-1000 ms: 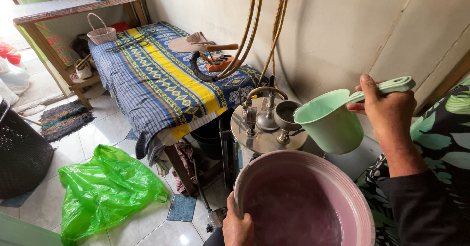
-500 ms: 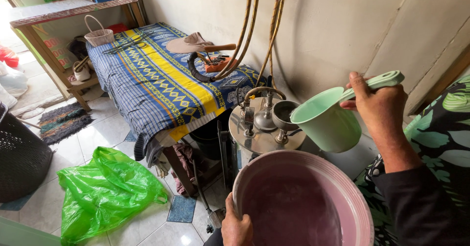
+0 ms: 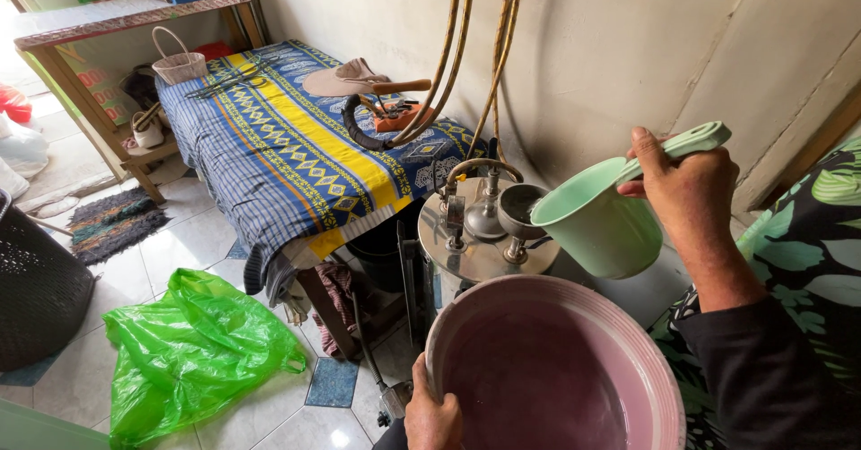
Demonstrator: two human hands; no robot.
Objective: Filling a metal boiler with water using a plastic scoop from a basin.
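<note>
Gripping the long handle of a pale green plastic scoop, the right hand is closing its fingers tight around it, thumb on top. It is holding the scoop tipped a little, mouth leaning toward the small metal funnel cup just beside it, most likely so whatever is inside can run that way; I cannot see inside the scoop.

Below the scoop, the left hand is clamping the rim of a big pink basin, fingers curled over the edge, keeping it steady and close. Liquid is sitting in the basin.

Under the funnel cup is a round shiny metal tank with a curved pipe and valves on top. Past it, thin hoses are hanging down the wall toward a clothes iron lying on a blue and yellow cloth-covered table.

Farther off, on the tiled floor, a green plastic bag is lying crumpled, and a dark basket is standing near it.
</note>
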